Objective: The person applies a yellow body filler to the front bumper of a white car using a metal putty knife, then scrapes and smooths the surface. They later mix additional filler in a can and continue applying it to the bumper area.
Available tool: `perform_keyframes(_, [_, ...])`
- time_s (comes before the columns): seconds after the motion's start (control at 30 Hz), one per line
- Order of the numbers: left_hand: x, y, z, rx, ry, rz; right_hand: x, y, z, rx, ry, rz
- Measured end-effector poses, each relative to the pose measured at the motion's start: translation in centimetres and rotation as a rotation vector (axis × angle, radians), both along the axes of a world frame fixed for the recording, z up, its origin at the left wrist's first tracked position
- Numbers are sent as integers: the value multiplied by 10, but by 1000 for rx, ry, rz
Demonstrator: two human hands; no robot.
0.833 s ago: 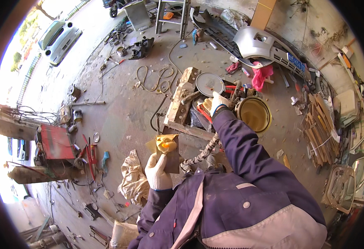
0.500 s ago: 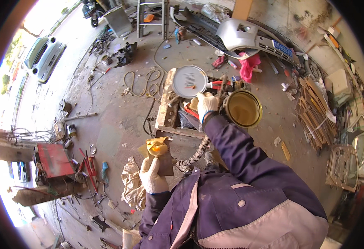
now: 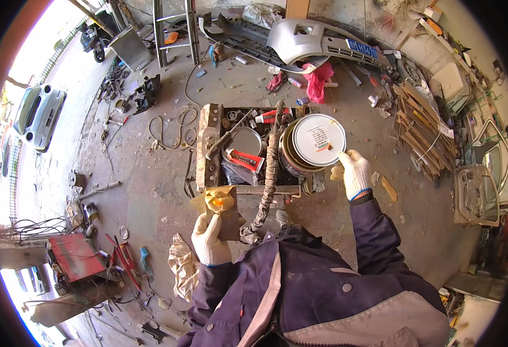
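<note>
the white-gloved right hand point(image 3: 355, 175) has curled fingers at the lower right rim of a round white lid point(image 3: 317, 139); whether they pinch it i cannot tell. the lid hides most of a gold-rimmed round tin point(image 3: 291, 164). grey floor point(image 3: 375, 214) extends rightward. the white-gloved left hand point(image 3: 210, 242) pinches a flat brown board point(image 3: 229, 226), partly hidden under a soft yellow lump point(image 3: 220, 202).

Worn are a dark purple jacket point(image 3: 315, 283) with beige panels point(image 3: 375, 312) and blue-edged white gloves point(image 3: 356, 174)
</note>
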State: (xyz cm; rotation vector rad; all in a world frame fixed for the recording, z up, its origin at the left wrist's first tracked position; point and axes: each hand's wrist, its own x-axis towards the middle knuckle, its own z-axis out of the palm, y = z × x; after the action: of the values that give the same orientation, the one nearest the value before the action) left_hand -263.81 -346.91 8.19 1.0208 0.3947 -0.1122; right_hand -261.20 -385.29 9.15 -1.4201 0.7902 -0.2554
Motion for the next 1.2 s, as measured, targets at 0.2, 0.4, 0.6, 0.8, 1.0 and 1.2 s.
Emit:
perform_keyframes(0.2, [-2,-12,2,22,9,-39,3,-7,-14,-253,150,76])
perform_keyframes(0.4, [-7,-17,6,15,13,9,8,-14,-8,-1080,151,113])
perform_keyframes(0.6, [-11,-19,5,32,32,29,37,-21,-13,-1128,-325,38])
perform_keyframes(0.8, [-11,-26,8,53,-88,-26,52,-9,-57,-951,111,198])
perform_keyframes(1.0, [-16,-38,22,-77,-53,15,22,20,-1,-769,-526,190])
perform_keyframes(1.2, [-21,-51,25,-200,-50,-11,7,87,19,326,-216,942])
